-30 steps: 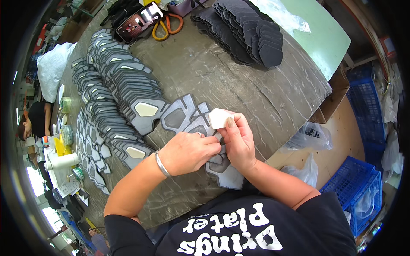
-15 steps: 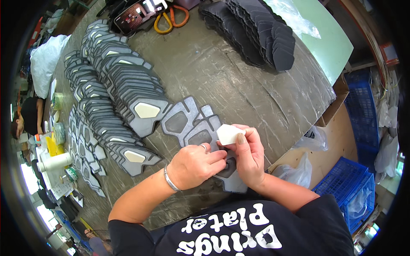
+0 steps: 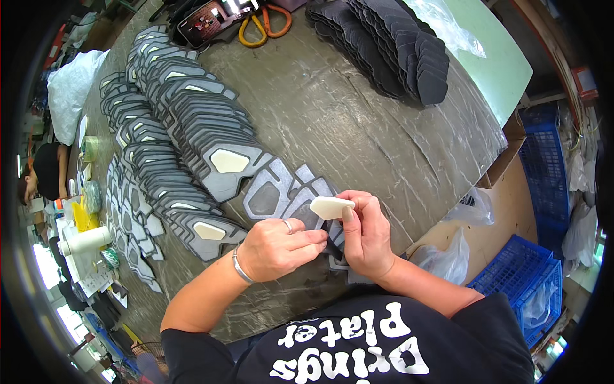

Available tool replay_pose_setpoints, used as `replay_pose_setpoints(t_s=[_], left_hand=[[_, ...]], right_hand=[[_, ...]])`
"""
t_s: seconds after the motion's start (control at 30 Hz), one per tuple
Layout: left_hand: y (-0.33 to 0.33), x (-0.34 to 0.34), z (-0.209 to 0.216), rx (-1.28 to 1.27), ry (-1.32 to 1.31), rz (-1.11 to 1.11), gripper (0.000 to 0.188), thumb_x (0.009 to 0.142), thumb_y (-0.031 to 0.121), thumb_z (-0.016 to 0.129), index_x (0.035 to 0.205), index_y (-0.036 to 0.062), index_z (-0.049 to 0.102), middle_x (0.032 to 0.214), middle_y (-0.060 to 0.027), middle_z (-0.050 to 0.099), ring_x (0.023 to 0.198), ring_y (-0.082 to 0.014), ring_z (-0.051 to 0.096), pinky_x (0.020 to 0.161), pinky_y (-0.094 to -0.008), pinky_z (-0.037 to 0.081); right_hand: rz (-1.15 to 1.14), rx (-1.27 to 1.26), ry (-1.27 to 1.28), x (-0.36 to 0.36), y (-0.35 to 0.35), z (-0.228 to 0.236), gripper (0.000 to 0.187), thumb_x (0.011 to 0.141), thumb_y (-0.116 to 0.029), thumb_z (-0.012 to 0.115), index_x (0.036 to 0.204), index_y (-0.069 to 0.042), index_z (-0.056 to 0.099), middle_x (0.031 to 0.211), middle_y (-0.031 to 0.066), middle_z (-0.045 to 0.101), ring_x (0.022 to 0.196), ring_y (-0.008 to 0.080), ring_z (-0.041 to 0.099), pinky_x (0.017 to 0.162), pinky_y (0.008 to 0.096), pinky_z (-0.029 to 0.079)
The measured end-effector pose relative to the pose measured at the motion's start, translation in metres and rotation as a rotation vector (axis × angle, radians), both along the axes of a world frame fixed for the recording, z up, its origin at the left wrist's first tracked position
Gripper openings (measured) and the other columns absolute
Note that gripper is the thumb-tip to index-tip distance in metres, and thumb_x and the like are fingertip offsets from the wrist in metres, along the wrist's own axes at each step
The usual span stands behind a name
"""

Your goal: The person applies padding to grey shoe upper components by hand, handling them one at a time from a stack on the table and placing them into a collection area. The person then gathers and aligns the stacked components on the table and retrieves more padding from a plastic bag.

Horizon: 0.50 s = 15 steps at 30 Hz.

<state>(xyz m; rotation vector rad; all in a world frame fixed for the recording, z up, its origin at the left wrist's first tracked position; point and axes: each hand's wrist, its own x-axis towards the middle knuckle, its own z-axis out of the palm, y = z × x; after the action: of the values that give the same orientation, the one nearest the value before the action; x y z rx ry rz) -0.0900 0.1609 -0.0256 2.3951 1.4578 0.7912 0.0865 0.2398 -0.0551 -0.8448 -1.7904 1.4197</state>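
Observation:
In my right hand (image 3: 366, 240), a cream foam-like pad (image 3: 327, 207) with angled corners is pinched between thumb and fingers. It is held tilted, above grey cut-out pieces (image 3: 267, 192) with dark recesses that lie on the table. My left hand (image 3: 281, 249) is closed in a pinch just left of it, a ring and a bracelet on it. A dark strip (image 3: 333, 244) shows between the two hands; whether the left fingertips hold it is hidden. Left of my hands, long overlapping rows of grey pieces (image 3: 214, 131) carry cream pads like this one (image 3: 229, 161).
Stacks of black pieces (image 3: 409, 51) lie at the table's far right. Orange-handled scissors (image 3: 277, 22) and a phone (image 3: 201, 24) are at the far edge. Blue crates (image 3: 511, 272) and plastic bags (image 3: 448, 256) stand right of the table. Another person (image 3: 48, 173) is at far left.
The cream pad has turned from showing its face to a flatter, more edge-on tilt and shifted slightly left. A dark strip now shows more plainly between my hands.

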Motion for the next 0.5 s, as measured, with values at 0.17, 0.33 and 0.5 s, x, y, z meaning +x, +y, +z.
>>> replay_pose_setpoints(t_s=[0.17, 0.33, 0.5], left_hand=[[-0.012, -0.016, 0.004, -0.077, -0.308, 0.119, 0.009, 0.068, 0.004, 0.070, 0.075, 0.0082, 0.067, 0.085, -0.0008, 0.070, 0.066, -0.0140, 0.064, 0.052, -0.0233, 0.050], [-0.016, -0.025, 0.012, -0.047, -0.161, 0.111, 0.009, 0.069, 0.006, 0.071, 0.076, 0.0093, 0.066, 0.087, 0.0001, 0.071, 0.063, -0.0134, 0.063, 0.054, -0.0236, 0.050], [-0.010, -0.005, 0.016, 0.064, -0.017, 0.152, 0.018, 0.064, 0.004, 0.070, 0.080, 0.0083, 0.065, 0.097, -0.0024, 0.071, 0.061, -0.0156, 0.061, 0.051, -0.0245, 0.050]], right_hand=[[0.036, 0.005, -0.125, -0.002, 0.000, 0.005, 0.007, 0.095, -0.006, 0.051, 0.098, 0.000, 0.048, 0.103, 0.0169, 0.061, 0.067, 0.0229, 0.060, 0.060, 0.0311, 0.048], [0.067, 0.082, -0.101, -0.003, 0.000, 0.001, 0.009, 0.096, -0.008, 0.050, 0.101, 0.000, 0.047, 0.103, 0.0154, 0.061, 0.073, 0.0210, 0.062, 0.062, 0.0300, 0.050], [-0.090, -0.345, 0.168, -0.011, 0.003, 0.004, 0.012, 0.100, -0.011, 0.045, 0.105, -0.001, 0.047, 0.101, 0.0093, 0.062, 0.085, 0.0107, 0.060, 0.069, 0.0241, 0.051]])
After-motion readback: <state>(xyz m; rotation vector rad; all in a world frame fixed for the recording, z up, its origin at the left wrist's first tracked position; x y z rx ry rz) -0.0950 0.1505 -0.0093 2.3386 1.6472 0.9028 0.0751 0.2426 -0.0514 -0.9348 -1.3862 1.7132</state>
